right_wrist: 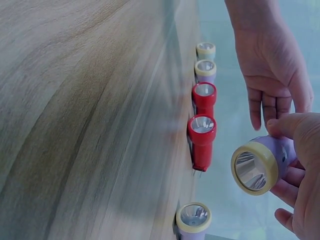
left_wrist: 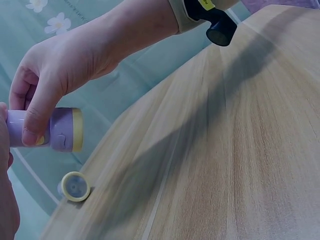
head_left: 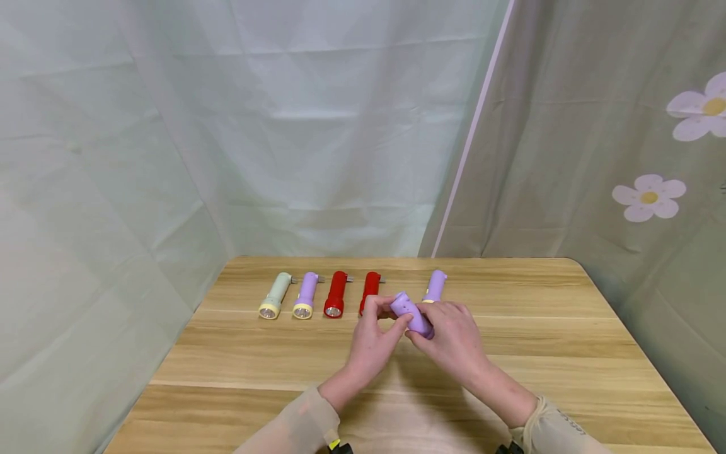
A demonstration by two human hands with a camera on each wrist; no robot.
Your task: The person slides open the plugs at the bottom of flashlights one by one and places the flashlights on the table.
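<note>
Both hands hold a purple flashlight with a pale yellow lens rim, tilted above the table. My right hand grips the body near the head. In the left wrist view its thumb lies beside a small yellow switch on the flashlight. My left hand pinches the tail end between thumb and fingers. In the right wrist view the lens of the flashlight faces the camera, while the left hand reaches in from above. The right hand hides part of the body.
Along the table's far side lie a pale green flashlight, a purple one and two red ones, each with a grey tab out at the tail. Another purple flashlight lies behind the right hand. Curtains hang beyond the wooden table.
</note>
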